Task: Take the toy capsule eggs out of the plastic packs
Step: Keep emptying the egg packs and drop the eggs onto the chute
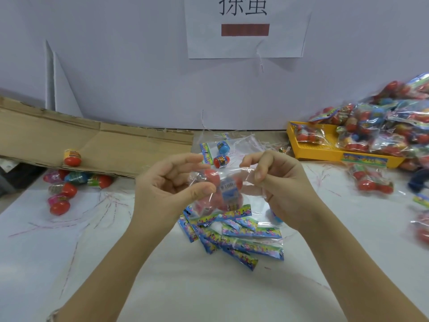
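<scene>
Head view: one pack point(232, 182) is pinched by left hand point(167, 184) and right hand point(283, 182)
Egg point(72, 157) on cardboard point(116, 145): one is counted

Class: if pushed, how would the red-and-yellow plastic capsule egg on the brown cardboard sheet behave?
The red-and-yellow plastic capsule egg looks smoothly rounded, so it would probably roll. The brown cardboard sheet seems tilted, so it might run downhill. Small plastic shell: likely light.

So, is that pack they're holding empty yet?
Not empty: red eggs show through the clear pack pinched by left hand and right hand.
</scene>
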